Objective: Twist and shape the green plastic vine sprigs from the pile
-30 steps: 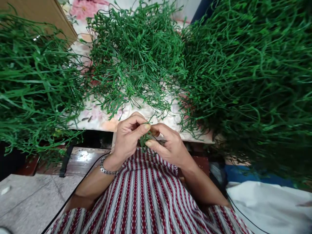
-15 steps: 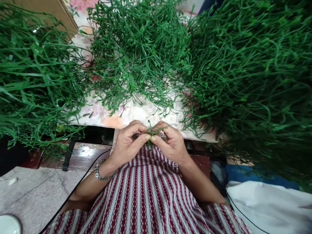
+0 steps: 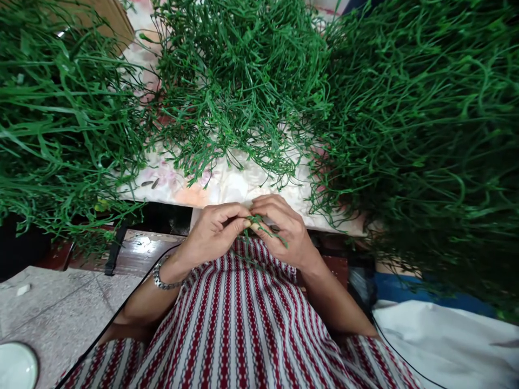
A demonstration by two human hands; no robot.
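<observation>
Between my fingertips is a thin green plant sprig (image 3: 267, 229), its slim branches lying across the fingers of my right hand. Whether it is real or artificial I cannot tell. My left hand (image 3: 217, 229), with a metal bracelet at the wrist, pinches the sprig between thumb and forefinger. Closed around it from the other side, my right hand (image 3: 284, 229) meets the left at the fingertips. Both hands are just off the table's front edge, above my striped lap. The sprig's centre is partly hidden by my fingers.
Green sprigs lie in a middle heap (image 3: 247, 81), a left heap (image 3: 60, 119) and a larger right heap (image 3: 430, 124). Beneath them is a floral cloth (image 3: 235, 183). A cardboard box (image 3: 117, 27) stands back left, white fabric (image 3: 450, 340) lower right. A black cable (image 3: 121, 308) crosses my left arm.
The sprig has tilted, its branches now slanting down over my right hand. My right fingers have lifted and curled closer to the left fingertips. The view has shifted slightly.
</observation>
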